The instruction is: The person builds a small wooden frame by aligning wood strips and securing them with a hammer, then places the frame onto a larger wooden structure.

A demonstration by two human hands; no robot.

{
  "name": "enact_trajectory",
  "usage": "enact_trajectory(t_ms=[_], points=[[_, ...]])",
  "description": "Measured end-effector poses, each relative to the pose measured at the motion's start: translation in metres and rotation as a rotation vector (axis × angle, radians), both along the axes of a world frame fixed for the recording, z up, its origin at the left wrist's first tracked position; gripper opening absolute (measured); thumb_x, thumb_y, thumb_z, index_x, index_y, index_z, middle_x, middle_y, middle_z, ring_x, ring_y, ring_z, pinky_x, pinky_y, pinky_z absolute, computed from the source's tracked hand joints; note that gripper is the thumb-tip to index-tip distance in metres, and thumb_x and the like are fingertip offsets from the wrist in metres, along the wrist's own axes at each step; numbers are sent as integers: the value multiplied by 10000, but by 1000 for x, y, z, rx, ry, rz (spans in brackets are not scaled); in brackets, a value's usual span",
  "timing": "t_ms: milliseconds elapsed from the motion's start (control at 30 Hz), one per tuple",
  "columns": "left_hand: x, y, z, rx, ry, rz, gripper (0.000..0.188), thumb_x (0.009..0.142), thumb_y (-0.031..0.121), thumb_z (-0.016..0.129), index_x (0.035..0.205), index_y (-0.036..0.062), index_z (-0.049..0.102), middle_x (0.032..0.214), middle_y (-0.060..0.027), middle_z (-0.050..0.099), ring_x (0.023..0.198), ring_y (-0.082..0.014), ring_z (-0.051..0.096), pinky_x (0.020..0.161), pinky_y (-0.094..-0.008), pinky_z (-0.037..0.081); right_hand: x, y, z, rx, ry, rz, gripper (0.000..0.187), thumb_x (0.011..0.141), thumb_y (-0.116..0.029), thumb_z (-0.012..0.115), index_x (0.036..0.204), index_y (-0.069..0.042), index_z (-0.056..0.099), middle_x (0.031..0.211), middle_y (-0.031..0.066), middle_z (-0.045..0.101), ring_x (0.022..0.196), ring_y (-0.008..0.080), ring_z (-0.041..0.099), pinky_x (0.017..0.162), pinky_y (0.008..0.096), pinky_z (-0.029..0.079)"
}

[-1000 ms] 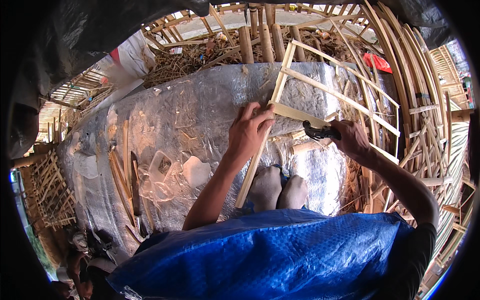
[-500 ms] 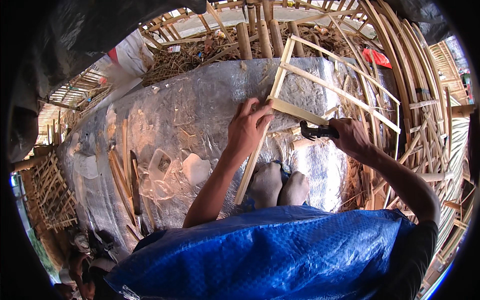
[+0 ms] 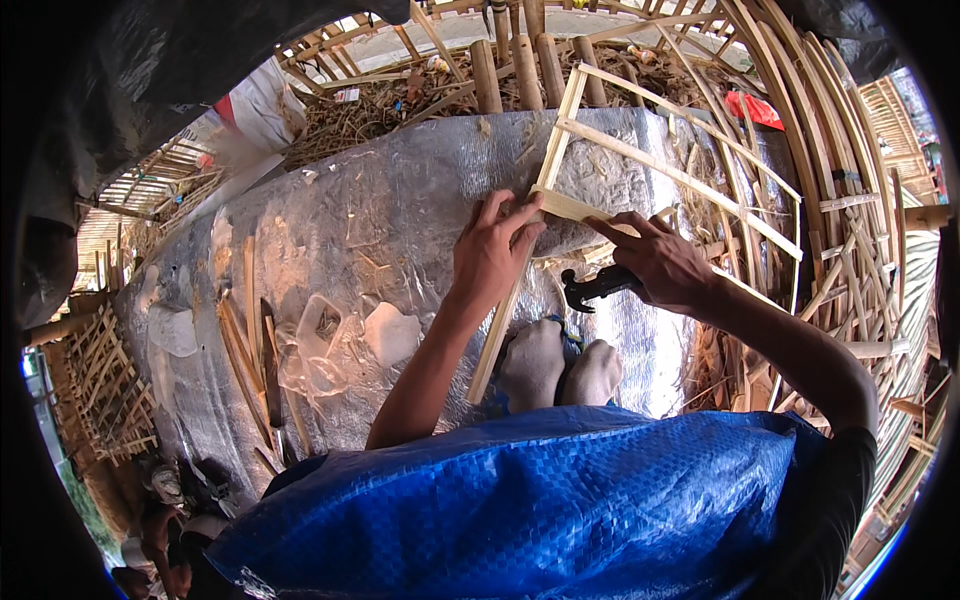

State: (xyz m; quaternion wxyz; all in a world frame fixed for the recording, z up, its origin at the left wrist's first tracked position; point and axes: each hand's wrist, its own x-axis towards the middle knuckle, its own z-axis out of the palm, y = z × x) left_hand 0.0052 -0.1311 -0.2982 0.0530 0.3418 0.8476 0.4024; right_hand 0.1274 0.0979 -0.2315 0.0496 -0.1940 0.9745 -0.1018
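A ladder-like frame of pale bamboo slats (image 3: 655,160) lies in front of me on the silvery sheet. My left hand (image 3: 492,245) pinches one joint, where a crosspiece (image 3: 570,206) meets the long side slat (image 3: 497,342). Held in my right hand (image 3: 665,265) is a black claw hammer (image 3: 588,290), its head pointing left below the crosspiece. The right fingers stretch forward onto that crosspiece, while the hammer's handle is mostly hidden under the palm. Whether a nail is at the joint is too small to tell.
My feet (image 3: 560,368) are just below the frame. Loose bamboo strips (image 3: 250,340) and clear plastic containers (image 3: 325,325) lie to the left on the silvery sheet (image 3: 400,210). Long bent bamboo strips (image 3: 815,130) rise at the right. Blue tarp material (image 3: 520,500) covers my lap.
My right hand has moved left along the crosspiece with the hammer, and its fingers now reach forward onto the slat. The hammer head has shifted left and slightly down. My left hand stays at the joint.
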Motion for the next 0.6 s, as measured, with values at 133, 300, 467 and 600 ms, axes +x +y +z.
enact_trajectory(t_ms=[133, 300, 467, 600], points=[[-1, -2, -1, 23, 56, -6, 354, 912, 264, 672, 1252, 168, 663, 1135, -113, 568, 1024, -316, 604, 849, -404, 505, -1, -3, 0, 31, -43, -12, 159, 781, -163, 697, 721, -21, 660, 1477, 60, 475, 1179, 247, 534, 911, 413, 495], [-10, -20, -2, 108, -53, 54, 459, 939, 332, 645, 1343, 126, 581, 1309, -164, 543, 1200, -345, 553, 1007, -403, 453, -1, -10, 2, 9, -37, -25, 191, 773, -170, 710, 678, -29, 625, 1487, 68, 464, 1141, 248, 545, 902, 413, 495], [-30, -120, 20, -410, 38, 215, 600, 944, 486, 575, 1435, 156, 474, 1481, -184, 402, 1365, -360, 400, 1108, -510, 352, 5, 0, -1, 4, -67, -51, 174, 767, -169, 717, 693, -30, 642, 1487, 78, 465, 1163, 243, 536, 914, 408, 491], [-19, -227, 1, -891, -96, 668, 793, 943, 557, 516, 1535, 98, 257, 1574, -231, 219, 1467, -422, 169, 1170, -581, 145, 5, -4, -4, 49, -64, -40, 139, 781, -134, 689, 704, -25, 648, 1496, 83, 450, 1170, 248, 528, 932, 416, 483]])
